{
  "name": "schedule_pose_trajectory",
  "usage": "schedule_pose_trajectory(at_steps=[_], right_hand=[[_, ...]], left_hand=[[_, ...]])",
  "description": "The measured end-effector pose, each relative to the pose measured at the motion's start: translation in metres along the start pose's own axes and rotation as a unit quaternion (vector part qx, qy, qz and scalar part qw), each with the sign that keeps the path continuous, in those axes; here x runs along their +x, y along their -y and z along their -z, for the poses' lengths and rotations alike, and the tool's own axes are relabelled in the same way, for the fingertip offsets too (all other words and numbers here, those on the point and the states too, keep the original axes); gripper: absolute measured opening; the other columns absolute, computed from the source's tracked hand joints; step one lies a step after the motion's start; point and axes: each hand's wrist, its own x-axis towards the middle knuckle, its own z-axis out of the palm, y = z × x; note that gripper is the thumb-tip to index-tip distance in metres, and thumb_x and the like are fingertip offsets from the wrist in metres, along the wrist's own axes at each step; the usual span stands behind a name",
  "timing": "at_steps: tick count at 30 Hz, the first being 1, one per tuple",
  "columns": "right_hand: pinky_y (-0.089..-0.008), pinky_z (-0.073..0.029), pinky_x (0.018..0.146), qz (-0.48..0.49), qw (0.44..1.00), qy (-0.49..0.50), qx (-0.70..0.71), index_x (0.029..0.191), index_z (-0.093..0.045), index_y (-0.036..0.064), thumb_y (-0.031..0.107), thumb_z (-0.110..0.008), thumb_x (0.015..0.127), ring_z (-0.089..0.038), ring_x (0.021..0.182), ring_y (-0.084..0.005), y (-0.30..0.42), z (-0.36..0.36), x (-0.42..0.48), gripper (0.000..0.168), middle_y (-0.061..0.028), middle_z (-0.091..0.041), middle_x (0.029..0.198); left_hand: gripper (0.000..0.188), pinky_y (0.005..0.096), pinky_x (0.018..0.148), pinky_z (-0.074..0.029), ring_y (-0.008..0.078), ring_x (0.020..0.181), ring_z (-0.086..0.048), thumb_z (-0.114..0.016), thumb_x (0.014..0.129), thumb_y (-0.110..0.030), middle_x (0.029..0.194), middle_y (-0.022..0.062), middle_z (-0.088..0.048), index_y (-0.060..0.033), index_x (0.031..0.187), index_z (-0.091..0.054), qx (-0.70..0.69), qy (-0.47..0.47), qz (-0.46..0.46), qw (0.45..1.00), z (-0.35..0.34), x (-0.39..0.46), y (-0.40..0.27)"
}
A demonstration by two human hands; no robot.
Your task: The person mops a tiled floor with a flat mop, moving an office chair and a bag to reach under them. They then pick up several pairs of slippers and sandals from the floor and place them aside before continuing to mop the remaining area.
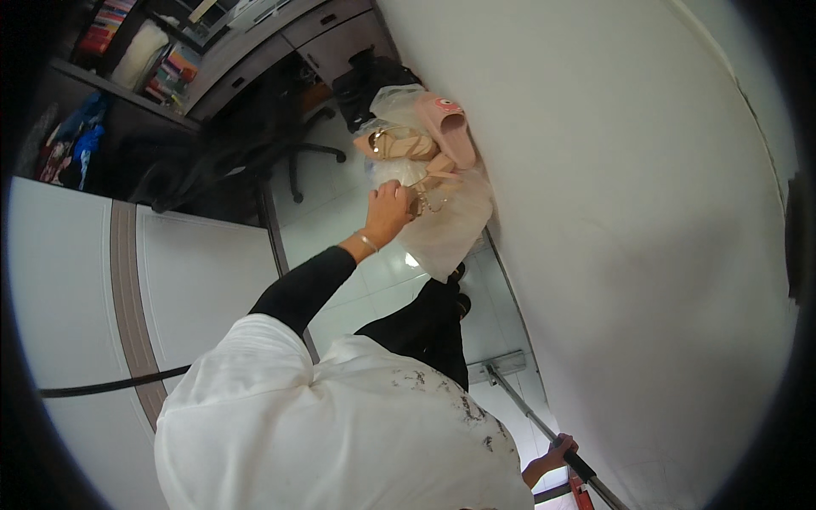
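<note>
My left hand [387, 213], a bracelet on its wrist, is closed around part of a strappy tan sandal [417, 203] with gold trim. The sandal is at a pile of shoes and translucent plastic bags [446, 220] against the wall. Another tan shoe with gold straps [398, 145] and a pink slipper [449, 131] lie just beyond. Down at the right, my right hand [561, 449] grips the dark sleeve of a metal pole [526, 411]. The pole's flat mop head [510, 363] rests on the tiles beside the wall.
A white wall [605, 191] runs along the right. A black bag [376, 83] stands behind the shoes. An office chair's wheeled base [312, 150] and a desk with drawers [255, 70] are at upper left, and white cabinet panels [204, 280] at left.
</note>
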Motion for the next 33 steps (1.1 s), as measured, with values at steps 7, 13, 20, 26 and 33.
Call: schedule_pose_trajectory(at_steps=[7,13,20,26,33], right_hand=[[-0.0243,-0.039,0.047,-0.044,0.999,-0.019,-0.02,0.073,-0.05,0.011,0.017,-0.064,0.078,-0.054,0.057,-0.0125,-0.017,0.008,0.008,0.016,-0.002,-0.056,0.063],[-0.0275,-0.041,0.057,-0.053,0.998,-0.018,-0.04,0.077,-0.052,0.016,0.021,-0.063,0.078,-0.056,0.065,-0.0119,-0.04,0.022,0.021,0.012,-0.0002,-0.058,0.067],[-0.033,-0.037,0.066,-0.09,0.994,-0.028,-0.05,0.079,-0.052,0.018,0.032,-0.06,0.078,-0.053,0.078,-0.0095,-0.007,0.013,0.0,0.016,0.0038,-0.059,0.075],[-0.0342,-0.037,0.072,-0.167,0.979,0.047,-0.112,0.086,-0.051,0.02,0.035,-0.059,0.08,-0.05,0.082,-0.0083,0.052,-0.059,-0.043,0.018,0.005,-0.056,0.081],[-0.0204,-0.036,0.058,-0.132,0.984,0.047,-0.108,0.081,-0.05,0.015,0.025,-0.065,0.079,-0.051,0.069,-0.0067,0.035,-0.1,-0.079,0.018,0.0026,-0.057,0.079]], left_hand=[[0.027,0.0471,0.07,-0.046,0.0411,0.078,-0.058,-0.061,0.073,-0.019,0.084,0.0201,-0.06,-0.0016,0.091,-0.05,-0.173,0.008,0.181,0.968,-0.025,0.007,0.034],[0.016,0.0431,0.067,-0.048,0.0364,0.078,-0.061,-0.055,0.082,-0.019,0.085,0.0191,-0.063,-0.0059,0.088,-0.061,-0.248,-0.01,0.105,0.963,0.026,0.034,0.069],[0.014,0.0375,0.073,-0.046,0.0289,0.081,-0.06,-0.055,0.075,-0.009,0.082,0.0118,-0.064,-0.0075,0.085,-0.066,-0.235,-0.057,-0.221,0.945,0.093,0.199,0.123],[0.018,0.0437,0.078,-0.044,0.0286,0.097,-0.056,-0.056,0.074,-0.007,0.089,0.0078,-0.064,-0.0124,0.086,-0.068,-0.258,0.208,-0.195,0.923,0.019,0.28,0.12],[0.03,0.0627,0.088,-0.028,0.0293,0.116,-0.043,-0.065,0.071,-0.019,0.116,0.0036,-0.056,-0.0213,0.101,-0.066,-0.089,0.074,-0.217,0.969,-0.012,0.273,0.111]])
